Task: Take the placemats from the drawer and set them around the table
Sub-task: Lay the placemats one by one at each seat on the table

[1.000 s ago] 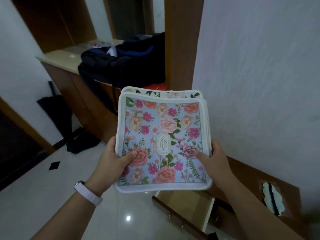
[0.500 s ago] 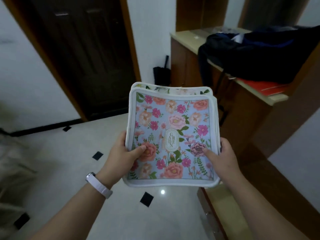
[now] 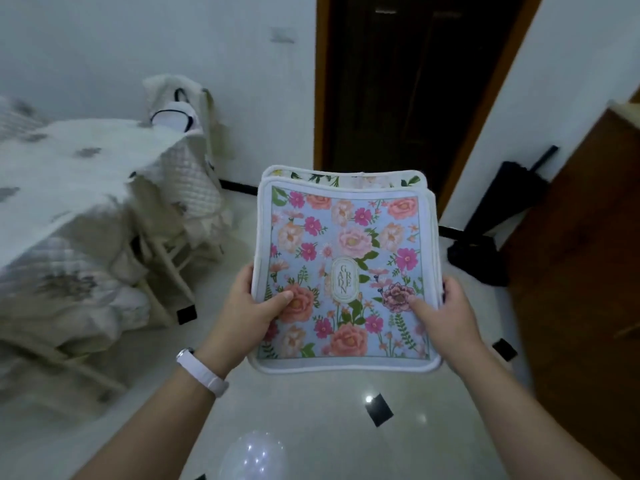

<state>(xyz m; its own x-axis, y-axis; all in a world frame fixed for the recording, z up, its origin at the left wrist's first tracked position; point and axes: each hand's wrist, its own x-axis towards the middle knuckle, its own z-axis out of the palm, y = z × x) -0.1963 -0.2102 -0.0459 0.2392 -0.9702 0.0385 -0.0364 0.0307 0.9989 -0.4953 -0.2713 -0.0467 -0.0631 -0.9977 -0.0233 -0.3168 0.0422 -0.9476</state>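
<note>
Held out at the centre of the frame above the glossy floor (image 3: 311,427): a stack of floral placemats (image 3: 346,271), carried flat and clear of any surface. Gripped at its lower left edge by the left hand (image 3: 247,306), thumb pressed on top, fingers hidden underneath; gripped likewise at the lower right edge by the right hand (image 3: 446,313), both clenched on the stack. Topped by a blue mat with pink and orange flowers, with at least one white-ground mat peeking out beyond its far edge, so already slightly staggered. Further off, at the left of the frame, blurred: a table (image 3: 62,174) draped in a pale cloth, with a cushioned chair (image 3: 180,188) tucked against it. Beyond, at upper centre, a dark door (image 3: 398,91); at far right, a wooden cabinet (image 3: 581,271). No mat laid yet, judging by the bare cloth. Risk from here, as a judgement: lower mats sliding out and falling if tilted, since pinched only at the near edge; also a shin or the stack catching the chair on approach, and the cloth rucking under a dragged mat.
</note>
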